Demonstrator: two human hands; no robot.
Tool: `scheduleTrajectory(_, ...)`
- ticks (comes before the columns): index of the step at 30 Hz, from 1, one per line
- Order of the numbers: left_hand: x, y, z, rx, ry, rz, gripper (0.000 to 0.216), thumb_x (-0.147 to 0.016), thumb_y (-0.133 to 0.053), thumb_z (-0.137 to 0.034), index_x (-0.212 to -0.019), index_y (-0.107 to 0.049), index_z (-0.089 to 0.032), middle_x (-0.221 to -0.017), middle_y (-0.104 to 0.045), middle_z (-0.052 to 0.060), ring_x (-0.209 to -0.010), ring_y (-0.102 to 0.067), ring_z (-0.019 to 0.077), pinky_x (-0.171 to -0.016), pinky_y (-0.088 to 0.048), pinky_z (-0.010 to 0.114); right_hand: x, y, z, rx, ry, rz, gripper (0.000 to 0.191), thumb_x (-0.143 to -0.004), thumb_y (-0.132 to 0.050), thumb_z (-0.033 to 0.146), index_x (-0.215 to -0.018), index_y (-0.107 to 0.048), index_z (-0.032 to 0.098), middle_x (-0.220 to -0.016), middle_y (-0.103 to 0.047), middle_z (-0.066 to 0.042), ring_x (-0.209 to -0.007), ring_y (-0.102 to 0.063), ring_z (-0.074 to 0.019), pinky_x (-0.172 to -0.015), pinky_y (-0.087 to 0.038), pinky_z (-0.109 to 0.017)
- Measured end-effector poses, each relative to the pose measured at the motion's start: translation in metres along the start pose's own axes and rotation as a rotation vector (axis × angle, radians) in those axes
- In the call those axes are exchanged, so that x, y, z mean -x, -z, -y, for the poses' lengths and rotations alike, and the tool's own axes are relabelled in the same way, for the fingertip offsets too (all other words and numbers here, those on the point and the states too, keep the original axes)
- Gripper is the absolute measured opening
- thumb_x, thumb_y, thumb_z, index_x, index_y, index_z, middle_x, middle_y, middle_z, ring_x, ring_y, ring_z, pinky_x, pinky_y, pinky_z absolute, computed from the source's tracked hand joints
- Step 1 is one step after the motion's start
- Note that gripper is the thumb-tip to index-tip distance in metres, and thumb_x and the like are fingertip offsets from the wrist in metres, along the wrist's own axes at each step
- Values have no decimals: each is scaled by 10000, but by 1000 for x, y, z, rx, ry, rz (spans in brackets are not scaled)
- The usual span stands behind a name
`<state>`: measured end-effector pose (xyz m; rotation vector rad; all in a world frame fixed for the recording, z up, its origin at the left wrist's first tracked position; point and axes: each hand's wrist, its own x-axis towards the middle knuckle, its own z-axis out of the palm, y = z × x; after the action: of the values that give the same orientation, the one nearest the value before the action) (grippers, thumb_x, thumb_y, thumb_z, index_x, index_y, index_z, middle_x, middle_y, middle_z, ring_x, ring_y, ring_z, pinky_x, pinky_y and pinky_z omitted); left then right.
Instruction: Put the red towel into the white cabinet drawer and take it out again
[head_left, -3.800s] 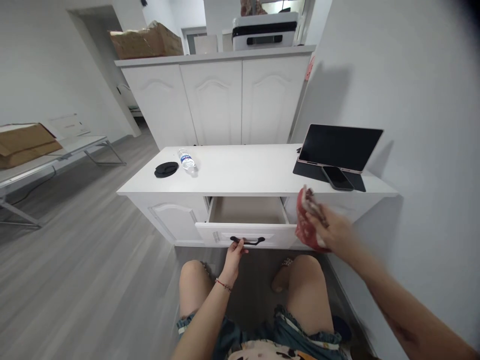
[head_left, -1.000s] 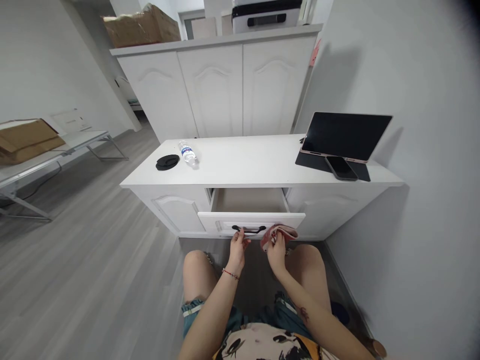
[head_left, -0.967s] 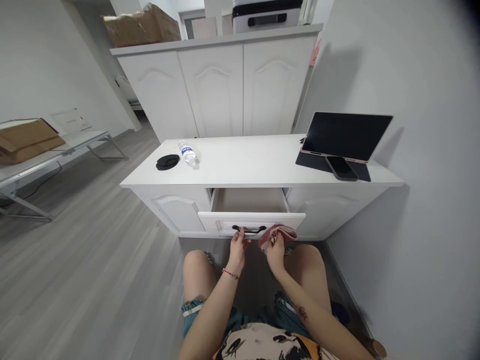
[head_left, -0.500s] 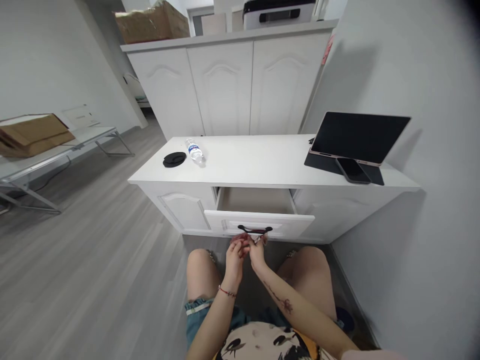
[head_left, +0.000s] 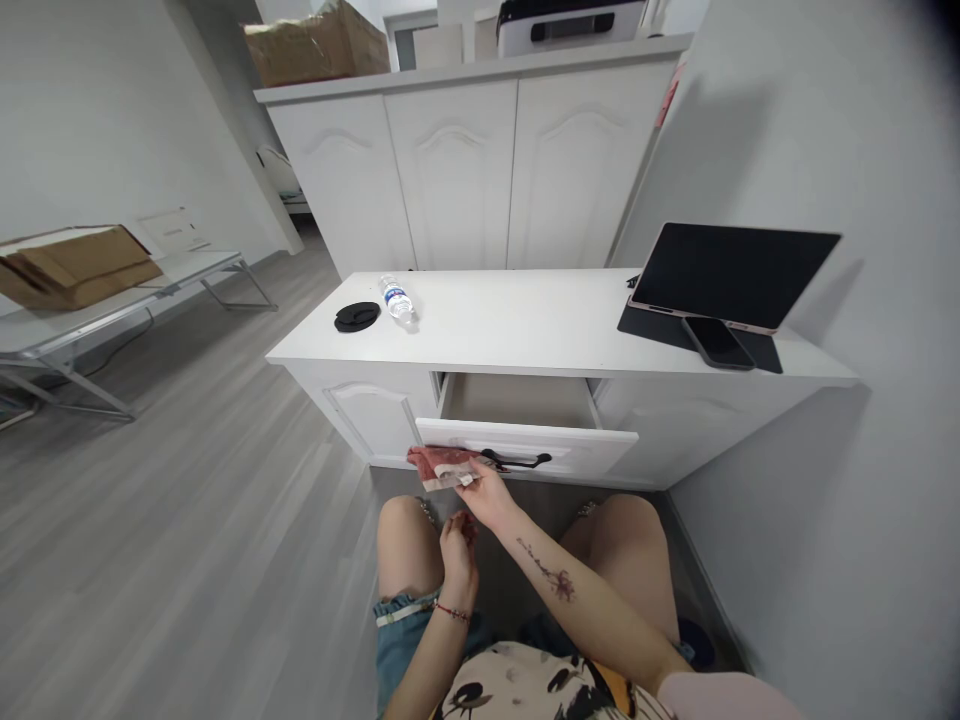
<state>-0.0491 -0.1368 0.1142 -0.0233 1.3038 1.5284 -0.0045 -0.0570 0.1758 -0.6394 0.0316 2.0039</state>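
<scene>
My right hand (head_left: 484, 492) is closed on one end of a red cloth with a pale edge (head_left: 439, 462), which spreads out to its left in front of the drawer front (head_left: 592, 447). The black drawer handle (head_left: 525, 462) is just above and beside that hand. My left hand (head_left: 459, 550) is apart from the cloth, lower and nearer my body, between my knees. Its fingers are curled in, and nothing shows in them. The drawer (head_left: 517, 400) stands pulled out, with its pale bottom showing.
On the white cabinet top (head_left: 510, 320) lie a plastic bottle (head_left: 397, 300), a black round object (head_left: 357, 317), a propped tablet (head_left: 735, 275) and a phone (head_left: 718, 343). A wall (head_left: 885, 480) borders the right. Cardboard (head_left: 82, 265) rests on a table at left.
My right hand has moved a little left, and the cloth is now spread out beyond it. My left hand has come away from the cloth and dropped toward my body. The view has shifted slightly.
</scene>
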Motion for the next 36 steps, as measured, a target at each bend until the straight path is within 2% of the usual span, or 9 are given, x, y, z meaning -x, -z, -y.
scheduleTrajectory(4, 0, -5, 0, 4, 7, 16, 55, -653, -631, -191, -658, -583, -164, -627, -590, -6, -559, -534, 92, -574, -406, 219, 19, -14, 19, -74, -55, 24, 157, -907, -437, 154, -953, -586, 134, -878, -711, -70, -853, -672, -153, -742, -562, -283)
scheduleTrajectory(9, -2, -12, -2, -14, 9, 69, 107, -625, -658, -209, -641, -563, -163, -643, -599, -2, -568, -534, 92, -595, -409, 223, 41, -16, 43, -126, 1, 50, 219, -930, -391, 150, -1039, -579, 126, -936, -706, -79, -923, -665, -152, -800, -556, -294)
scheduleTrajectory(15, 0, -32, -6, -66, 11, 205, 189, -620, -694, -278, -730, -582, -173, -711, -621, 6, -584, -552, 102, -632, -418, 243, 61, 5, 74, -107, 100, 50, 243, -929, -392, 155, -1047, -604, 160, -971, -709, -64, -980, -653, -159, -852, -543, -327)
scheduleTrajectory(19, 1, -49, -10, -65, 15, 247, 213, -612, -696, -281, -750, -578, -169, -703, -615, -4, -559, -545, 89, -621, -411, 233, 74, 19, 96, -105, 140, 26, 253, -942, -369, 169, -1032, -605, 148, -1001, -706, -72, -998, -646, -154, -882, -536, -332)
scheduleTrajectory(26, 6, -77, -11, -117, 86, 351, 289, -629, -688, -341, -837, -607, -158, -811, -668, 33, -611, -606, 113, -681, -431, 263, 89, 43, 126, -121, 204, -30, 233, -934, -381, 161, -1027, -594, 175, -962, -713, -27, -926, -664, -120, -860, -548, -307)
scheduleTrajectory(29, 6, -90, -10, -142, 122, 382, 299, -639, -694, -380, -816, -609, -154, -792, -661, 27, -611, -617, 117, -673, -433, 261, 95, 56, 139, -114, 230, -49, 237, -936, -372, 165, -1009, -596, 184, -923, -716, -18, -879, -675, -117, -833, -558, -311)
scheduleTrajectory(36, 4, -107, -6, -140, 53, 420, 350, -578, -798, -354, -782, -585, -165, -713, -614, -13, -567, -577, 93, -695, -454, 265, 113, 87, 165, 91, 378, -56, 195, -898, -445, 207, -997, -612, 228, -919, -707, 2, -912, -657, -128, -840, -562, -318)
